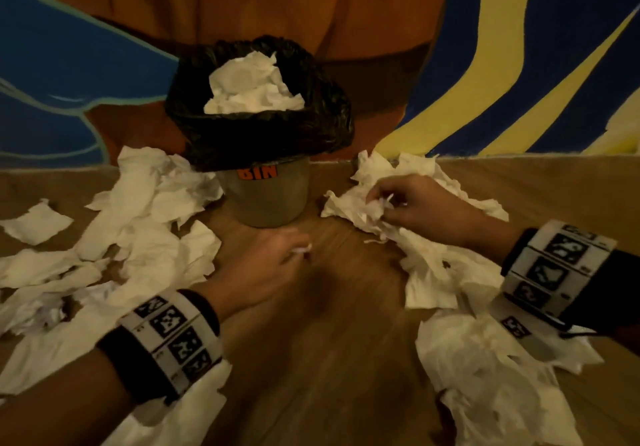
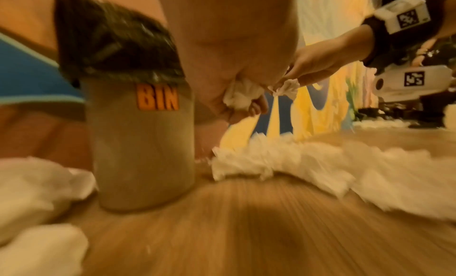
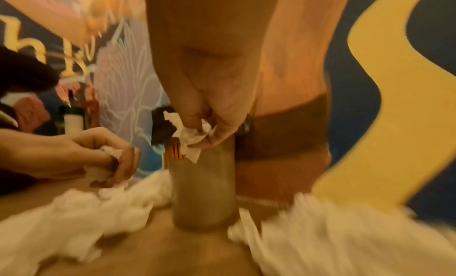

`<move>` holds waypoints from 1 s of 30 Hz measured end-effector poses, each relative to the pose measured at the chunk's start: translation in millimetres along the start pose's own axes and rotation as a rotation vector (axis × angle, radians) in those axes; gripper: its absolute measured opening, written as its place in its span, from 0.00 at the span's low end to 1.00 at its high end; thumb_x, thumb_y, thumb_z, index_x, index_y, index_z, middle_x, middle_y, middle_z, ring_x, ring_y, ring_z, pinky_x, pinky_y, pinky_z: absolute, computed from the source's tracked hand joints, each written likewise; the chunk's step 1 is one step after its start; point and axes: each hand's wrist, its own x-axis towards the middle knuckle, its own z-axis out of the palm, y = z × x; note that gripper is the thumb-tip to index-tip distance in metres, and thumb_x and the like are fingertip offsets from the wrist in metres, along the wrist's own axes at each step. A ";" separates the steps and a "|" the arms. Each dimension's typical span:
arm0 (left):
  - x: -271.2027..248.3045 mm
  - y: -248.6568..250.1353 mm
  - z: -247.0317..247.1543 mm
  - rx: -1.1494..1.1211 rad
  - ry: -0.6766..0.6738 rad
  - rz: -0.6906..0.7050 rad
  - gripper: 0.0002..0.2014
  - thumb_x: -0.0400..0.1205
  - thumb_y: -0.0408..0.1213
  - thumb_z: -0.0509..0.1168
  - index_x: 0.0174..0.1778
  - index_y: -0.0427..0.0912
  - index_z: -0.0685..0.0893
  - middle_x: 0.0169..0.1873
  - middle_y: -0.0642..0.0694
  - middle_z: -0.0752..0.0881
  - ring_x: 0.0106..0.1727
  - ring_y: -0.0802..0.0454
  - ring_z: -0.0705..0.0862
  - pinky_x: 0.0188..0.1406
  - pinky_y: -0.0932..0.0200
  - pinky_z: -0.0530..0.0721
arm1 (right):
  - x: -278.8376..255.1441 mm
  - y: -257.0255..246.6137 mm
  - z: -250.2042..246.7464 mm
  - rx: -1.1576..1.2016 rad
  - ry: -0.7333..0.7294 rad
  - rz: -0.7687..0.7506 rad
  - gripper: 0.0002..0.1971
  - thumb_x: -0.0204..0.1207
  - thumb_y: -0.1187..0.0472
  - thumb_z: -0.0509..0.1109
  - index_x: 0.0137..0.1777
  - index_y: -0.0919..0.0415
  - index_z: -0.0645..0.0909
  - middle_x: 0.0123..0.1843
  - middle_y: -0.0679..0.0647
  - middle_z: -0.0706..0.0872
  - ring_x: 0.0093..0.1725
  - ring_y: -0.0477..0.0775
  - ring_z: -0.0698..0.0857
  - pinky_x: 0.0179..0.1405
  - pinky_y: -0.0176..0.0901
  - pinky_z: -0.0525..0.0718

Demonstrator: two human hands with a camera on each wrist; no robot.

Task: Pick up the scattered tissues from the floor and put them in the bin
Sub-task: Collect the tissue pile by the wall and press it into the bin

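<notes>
A grey bin [image 1: 266, 199] with an orange BIN label and a black liner [image 1: 259, 140] stands by the wall, heaped with white tissues [image 1: 252, 88]. My left hand [image 1: 277, 262] hovers low over the floor just in front of the bin and grips a small crumpled tissue [image 2: 240, 96]. My right hand [image 1: 398, 203] is right of the bin, above a pile of tissues [image 1: 433, 255], and pinches a crumpled tissue [image 3: 191, 136]. More tissues [image 1: 138, 230] lie scattered left of the bin.
The wooden floor [image 1: 329, 359] runs up to a painted wall [image 1: 519, 64] right behind the bin. Tissue heaps flank the bare strip of floor between my arms. Another heap [image 1: 485, 376] lies under my right wrist.
</notes>
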 end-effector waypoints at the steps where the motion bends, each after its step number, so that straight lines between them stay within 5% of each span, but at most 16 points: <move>1: 3.8 7.3 -19.5 -0.009 0.109 0.028 0.11 0.81 0.40 0.55 0.38 0.61 0.77 0.39 0.56 0.80 0.42 0.54 0.81 0.41 0.55 0.79 | 12.3 -15.4 -10.6 0.049 0.067 -0.042 0.08 0.74 0.66 0.71 0.49 0.54 0.83 0.48 0.50 0.87 0.45 0.46 0.84 0.43 0.39 0.81; 4: 15.7 28.1 -78.2 -0.099 0.454 0.114 0.10 0.78 0.39 0.53 0.35 0.45 0.78 0.33 0.48 0.78 0.36 0.56 0.78 0.37 0.62 0.74 | 50.7 -60.6 -35.3 0.110 0.270 -0.183 0.07 0.73 0.66 0.74 0.46 0.54 0.81 0.44 0.50 0.87 0.38 0.46 0.82 0.38 0.40 0.79; 7: 28.7 36.2 -126.3 -0.100 0.622 0.116 0.09 0.77 0.34 0.52 0.39 0.37 0.76 0.37 0.44 0.76 0.40 0.58 0.74 0.40 0.68 0.70 | 89.8 -95.1 -48.5 0.119 0.456 -0.289 0.06 0.72 0.69 0.70 0.43 0.57 0.83 0.41 0.50 0.87 0.35 0.44 0.82 0.35 0.37 0.78; 10: 43.6 27.0 -158.7 0.038 0.630 -0.025 0.10 0.77 0.37 0.49 0.49 0.40 0.71 0.48 0.46 0.69 0.49 0.54 0.67 0.47 0.68 0.66 | 134.2 -111.9 -49.0 0.097 0.508 -0.240 0.08 0.72 0.71 0.68 0.41 0.60 0.86 0.38 0.51 0.86 0.27 0.35 0.77 0.26 0.23 0.70; 13: 53.2 13.4 -173.1 0.135 0.634 -0.157 0.10 0.83 0.35 0.48 0.58 0.37 0.68 0.54 0.44 0.64 0.55 0.53 0.64 0.57 0.58 0.67 | 174.2 -112.3 -38.7 -0.019 0.317 -0.073 0.07 0.75 0.66 0.69 0.48 0.66 0.89 0.42 0.58 0.88 0.28 0.33 0.81 0.24 0.20 0.69; 15: 58.5 6.0 -175.5 0.138 0.597 -0.190 0.13 0.87 0.31 0.49 0.67 0.32 0.65 0.59 0.43 0.63 0.58 0.54 0.64 0.63 0.59 0.67 | 184.6 -111.8 -28.8 -0.099 0.104 -0.007 0.14 0.80 0.57 0.67 0.58 0.65 0.86 0.57 0.64 0.88 0.47 0.48 0.87 0.39 0.31 0.78; 17: 63.2 1.4 -175.7 0.132 0.575 -0.207 0.18 0.87 0.30 0.52 0.73 0.36 0.60 0.65 0.43 0.66 0.61 0.56 0.66 0.61 0.66 0.68 | 183.2 -113.0 -20.2 -0.150 0.005 -0.024 0.20 0.84 0.50 0.59 0.70 0.57 0.79 0.69 0.58 0.82 0.66 0.57 0.81 0.57 0.39 0.75; 19: 68.0 -2.4 -173.7 0.133 0.630 -0.194 0.18 0.85 0.30 0.59 0.69 0.39 0.63 0.65 0.41 0.71 0.59 0.54 0.72 0.53 0.70 0.70 | 176.2 -112.7 -17.4 -0.194 0.089 -0.095 0.20 0.86 0.47 0.53 0.75 0.48 0.72 0.71 0.55 0.78 0.70 0.59 0.76 0.67 0.52 0.73; 22: 76.5 -6.4 -170.8 0.163 0.716 -0.224 0.14 0.81 0.36 0.67 0.54 0.41 0.67 0.54 0.42 0.72 0.50 0.50 0.74 0.45 0.66 0.71 | 157.4 -102.5 -28.3 -0.233 0.292 -0.136 0.19 0.84 0.46 0.53 0.74 0.42 0.70 0.65 0.51 0.78 0.67 0.59 0.77 0.65 0.67 0.73; 27: 80.6 -6.0 -164.2 0.473 0.478 -0.467 0.24 0.83 0.59 0.55 0.56 0.42 0.81 0.62 0.39 0.70 0.64 0.36 0.68 0.64 0.45 0.67 | 109.8 -72.7 -52.1 -0.121 0.440 -0.200 0.17 0.83 0.45 0.54 0.68 0.44 0.73 0.59 0.46 0.81 0.60 0.49 0.79 0.61 0.64 0.78; 30: 78.0 11.6 -148.4 0.618 0.613 -0.371 0.25 0.83 0.60 0.53 0.59 0.42 0.77 0.65 0.37 0.69 0.66 0.35 0.65 0.63 0.41 0.65 | 66.0 -48.1 -52.5 -0.141 0.432 -0.133 0.14 0.84 0.51 0.58 0.65 0.50 0.77 0.58 0.48 0.83 0.57 0.47 0.81 0.57 0.52 0.81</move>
